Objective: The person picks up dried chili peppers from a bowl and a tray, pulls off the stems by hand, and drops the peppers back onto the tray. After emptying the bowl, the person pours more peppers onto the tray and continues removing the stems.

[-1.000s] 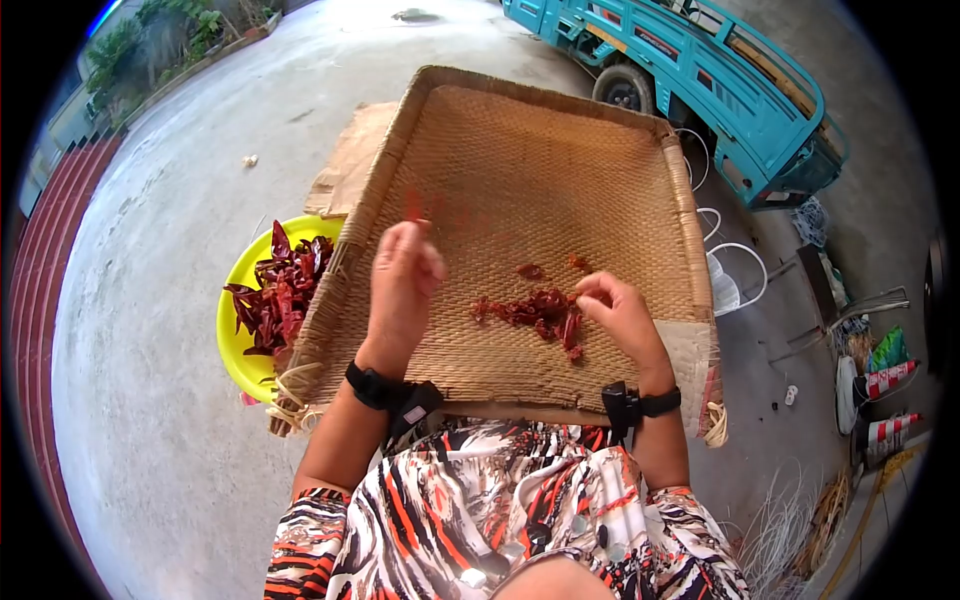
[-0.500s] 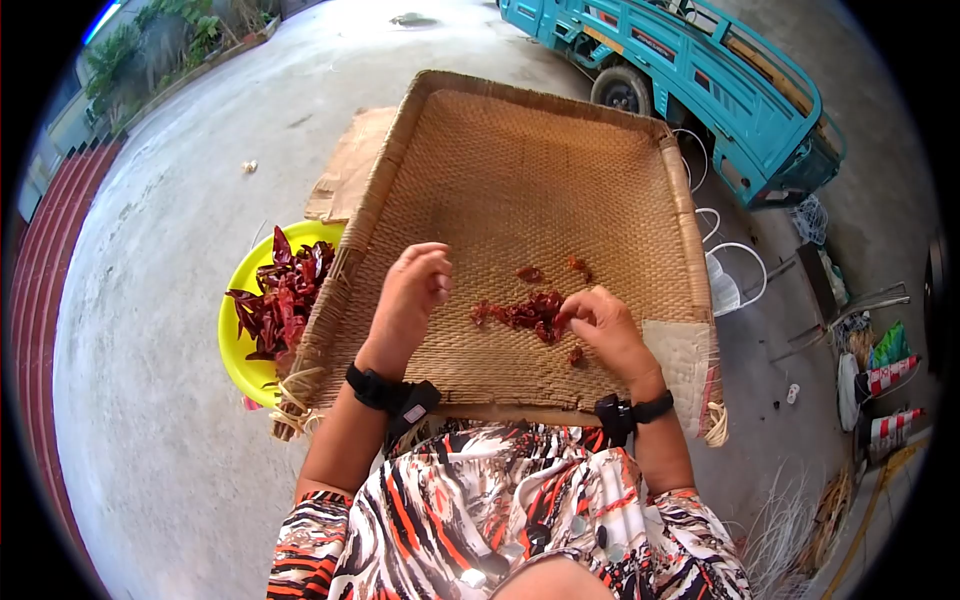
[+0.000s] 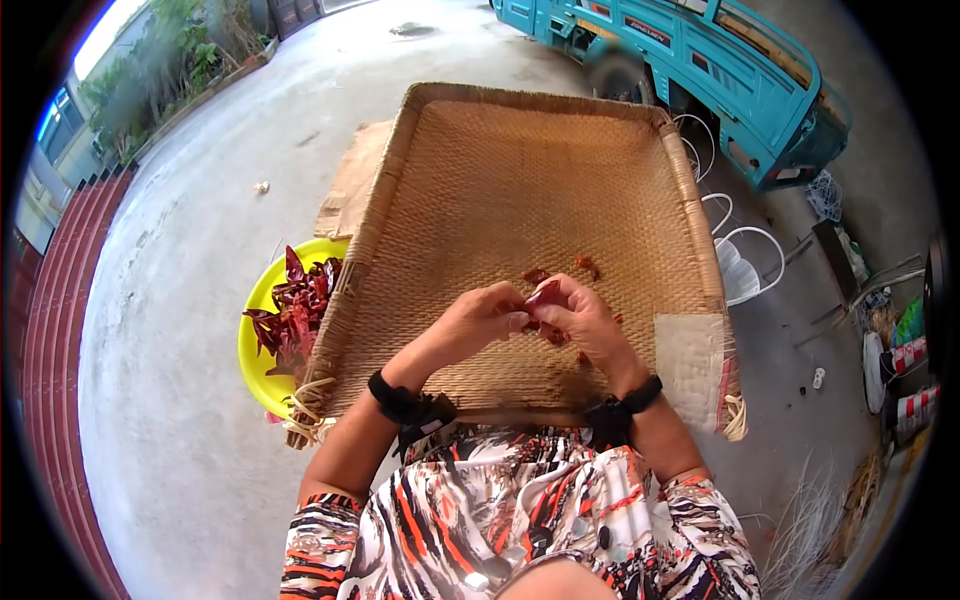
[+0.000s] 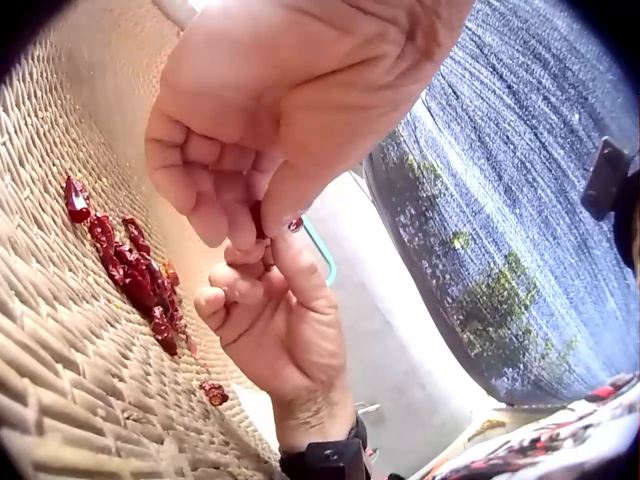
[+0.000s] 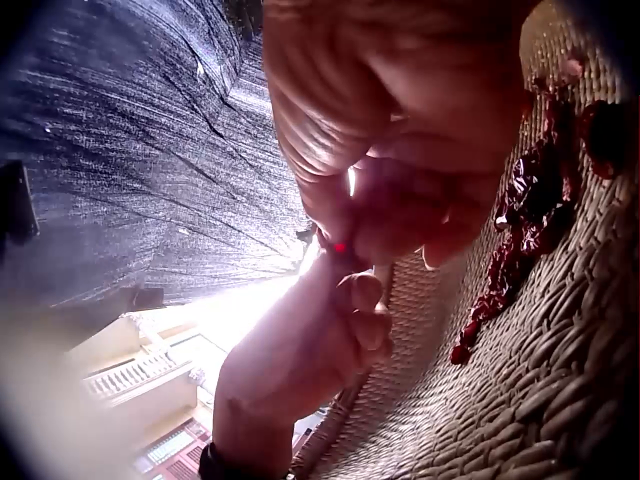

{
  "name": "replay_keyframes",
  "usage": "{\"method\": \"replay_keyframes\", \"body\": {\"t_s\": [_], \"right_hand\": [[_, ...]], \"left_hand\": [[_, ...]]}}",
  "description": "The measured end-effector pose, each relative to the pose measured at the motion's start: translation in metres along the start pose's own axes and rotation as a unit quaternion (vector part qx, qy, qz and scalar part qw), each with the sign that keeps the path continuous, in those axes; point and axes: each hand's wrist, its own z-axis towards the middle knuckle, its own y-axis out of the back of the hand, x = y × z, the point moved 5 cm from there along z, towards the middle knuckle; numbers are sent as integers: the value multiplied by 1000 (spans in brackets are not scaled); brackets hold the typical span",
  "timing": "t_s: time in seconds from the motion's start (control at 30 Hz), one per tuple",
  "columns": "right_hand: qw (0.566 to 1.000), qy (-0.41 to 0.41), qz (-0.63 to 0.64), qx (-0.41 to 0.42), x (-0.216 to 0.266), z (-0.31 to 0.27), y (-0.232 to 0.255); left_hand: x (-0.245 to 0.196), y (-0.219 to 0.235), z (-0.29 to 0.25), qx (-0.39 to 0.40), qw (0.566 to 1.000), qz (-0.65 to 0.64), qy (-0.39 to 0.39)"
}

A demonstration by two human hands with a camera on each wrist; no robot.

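Observation:
My left hand (image 3: 478,322) and right hand (image 3: 590,325) meet over the near part of a woven tray (image 3: 520,180). Between their fingertips they pinch a dried red chili (image 3: 545,296), mostly covered by the fingers in both wrist views. Below the hands, a small pile of dried chili pieces (image 4: 135,270) lies on the weave, partly hidden in the head view. A few loose bits (image 3: 587,268) are scattered beside it. To the left, a yellow basin (image 3: 256,345) holds many whole dried chilies (image 3: 300,300), partly behind the tray's edge.
A flat tan board (image 3: 350,180) lies beyond the basin. White-handled buckets (image 3: 740,275) stand to the right of the tray. A blue cargo tricycle (image 3: 710,80) is parked at the back right, and red steps (image 3: 65,290) run along the far left.
My left hand first let go of chilies over the tray's left part, then came right to meet the right hand. The right hand lifted a chili from the pile.

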Motion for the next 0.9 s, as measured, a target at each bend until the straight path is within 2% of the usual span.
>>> {"method": "replay_keyframes", "body": {"t_s": [0.1,0.2,0.27,0.33,0.43,0.5,0.53,0.6,0.63,0.73,0.77,0.8,0.87,0.9], "right_hand": [[1000,19,22,3,2,-2,4],[999,40,29,7,2,-3,10],[998,47,30,14,-2,0,12],[995,86,10,-54,3,0,22],[975,137,-68,-163,-4,2,44],[950,138,-157,-232,-9,1,55],[936,132,-222,-240,-8,-1,55],[894,120,-352,-250,-4,-4,52],[872,139,-405,-237,-2,-4,48],[802,191,-535,-188,-6,-3,39],[783,203,-563,-168,-12,-2,39],[763,214,-591,-147,-15,-1,36],[791,183,-569,-135,-20,0,39],[797,171,-564,-133,-15,-1,38]], "left_hand": [[-3,1,9,34,999,21,27],[-12,-1,17,36,999,-9,23],[-17,1,15,47,996,-59,48],[-13,6,12,44,990,-111,71],[-5,27,5,-52,964,-259,12],[-2,45,-3,-75,890,-444,-67],[-3,56,-7,-92,840,-522,-116],[-6,82,-14,-98,761,-600,-228],[-7,95,-19,-100,714,-632,-283],[22,121,-25,-215,676,-674,-207],[32,124,-23,-235,719,-632,-169],[36,121,-18,-226,743,-616,-131],[45,111,-5,-211,784,-582,-50],[31,93,1,-198,794,-575,-4]]}}
